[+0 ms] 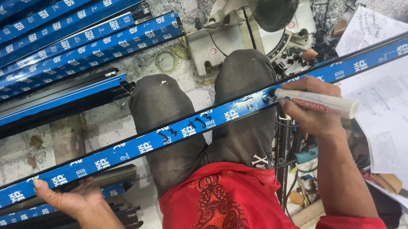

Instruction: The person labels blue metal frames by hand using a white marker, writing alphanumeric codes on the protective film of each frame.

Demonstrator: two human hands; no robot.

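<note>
A long metal profile wrapped in blue film (173, 131) lies diagonally across my knees, from lower left to upper right. My left hand (69, 197) grips its lower end, fingers curled over the edge. My right hand (311, 106) holds a white marker pen (319, 103) with its dark tip touching the profile near my right knee. Black marks are drawn on the blue film between my knees.
Several more blue-filmed profiles (60, 30) are stacked at upper left, with dark ones (49, 109) beside them. A mitre saw (249, 31) stands on the floor ahead amid metal shavings. Paper drawings (399, 96) lie at right. Short profile pieces (109, 204) sit by my left hand.
</note>
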